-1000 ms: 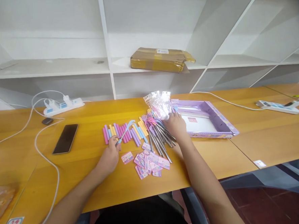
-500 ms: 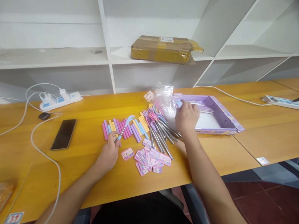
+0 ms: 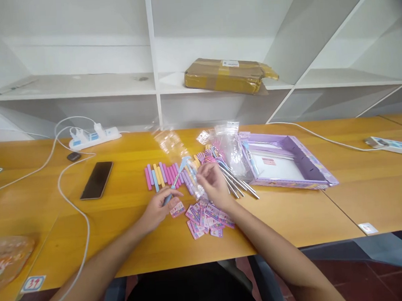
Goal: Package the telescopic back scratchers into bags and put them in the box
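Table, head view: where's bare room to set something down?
Free: between the phone and the coloured tubes; also between the purple tray and the table's front edge, right of the right forearm. Crowded: the middle, with tubes, cards, metal-shafted utensils and clear bags.

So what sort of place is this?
Likely a workroom: clear bags and a pile of cards on a number-labelled table, with a taped box on the shelf behind.
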Demonstrator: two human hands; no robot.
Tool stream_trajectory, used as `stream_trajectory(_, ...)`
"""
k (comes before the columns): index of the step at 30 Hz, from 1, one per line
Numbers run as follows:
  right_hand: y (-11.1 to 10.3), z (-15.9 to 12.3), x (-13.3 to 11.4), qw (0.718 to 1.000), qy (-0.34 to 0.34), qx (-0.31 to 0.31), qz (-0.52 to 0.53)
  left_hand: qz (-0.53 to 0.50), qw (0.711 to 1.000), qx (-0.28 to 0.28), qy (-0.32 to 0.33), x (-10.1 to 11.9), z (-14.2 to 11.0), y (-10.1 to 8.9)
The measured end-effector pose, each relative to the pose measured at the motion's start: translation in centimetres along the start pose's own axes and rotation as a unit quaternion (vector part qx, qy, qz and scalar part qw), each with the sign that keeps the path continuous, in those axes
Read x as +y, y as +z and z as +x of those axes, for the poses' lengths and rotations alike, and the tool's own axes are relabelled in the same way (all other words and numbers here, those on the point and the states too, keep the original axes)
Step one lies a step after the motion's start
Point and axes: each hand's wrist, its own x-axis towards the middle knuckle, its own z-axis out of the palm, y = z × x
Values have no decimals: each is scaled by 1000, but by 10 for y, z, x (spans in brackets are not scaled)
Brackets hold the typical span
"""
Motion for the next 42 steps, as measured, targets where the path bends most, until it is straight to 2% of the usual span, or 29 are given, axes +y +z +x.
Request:
stream_trajectory(3, 25, -21, -4, 992, -15, -124, 26, -9, 1000, 8, -3, -4, 0, 6)
stream_trajectory(4, 29, -26, -5, 988, -12, -148, 34, -6, 1000, 13, -9, -5, 0, 7)
stream_trajectory(6, 33, -31, -4, 989, 17, -130, 63, 4, 1000, 20, -22, -8, 0, 7)
stream_trajectory(9, 32, -28, 0, 985, 108, -66, 117, 12, 999, 1, -33, -8, -1, 4)
stream_trajectory(12, 32, -22, 5, 968, 180, -128, 122, -3, 998, -52, -29, -2, -2, 3)
stream_trajectory(14, 32, -19, 8, 960, 198, -164, 110, -23, 997, -78, -20, 2, -3, 5)
stream_trajectory(15, 31, -18, 9, 959, 204, -163, 108, -32, 996, -79, -15, 2, -3, 6)
stream_trajectory(17, 28, -15, 10, 963, 216, -109, 123, -52, 997, -52, -5, 0, -3, 7)
stream_trajectory(21, 9, 0, 8, 955, 206, 94, 193, -141, 986, 82, -22, -10, 1, 2)
stream_trajectory(24, -8, 11, 3, 947, 148, 190, 212, -258, 948, 188, -18, -13, 8, -8)
stream_trajectory(26, -14, 13, 0, 949, 116, 210, 204, -327, 913, 246, -7, -12, 13, -15)
stream_trajectory(27, -16, 12, -1, 953, 108, 201, 197, -349, 898, 267, -6, -11, 15, -19)
stream_trajectory(29, -16, 7, -3, 971, 110, 123, 173, -371, 879, 298, -8, -11, 19, -24)
stream_trajectory(31, -14, 0, -4, 986, 116, -21, 121, -382, 870, 311, -11, -11, 21, -28)
stream_trajectory(33, -9, -6, -5, 982, 94, -159, 33, -392, 864, 316, -15, -11, 22, -31)
stream_trajectory(35, -4, -10, -7, 968, 49, -237, -64, -402, 858, 320, -17, -11, 22, -32)
stream_trajectory(38, 1, -11, -8, 953, 0, -261, -152, -400, 860, 317, -16, -11, 21, -33)
stream_trajectory(42, 1, -8, -5, 951, -13, -257, -174, -379, 876, 299, -26, -11, 20, -30)
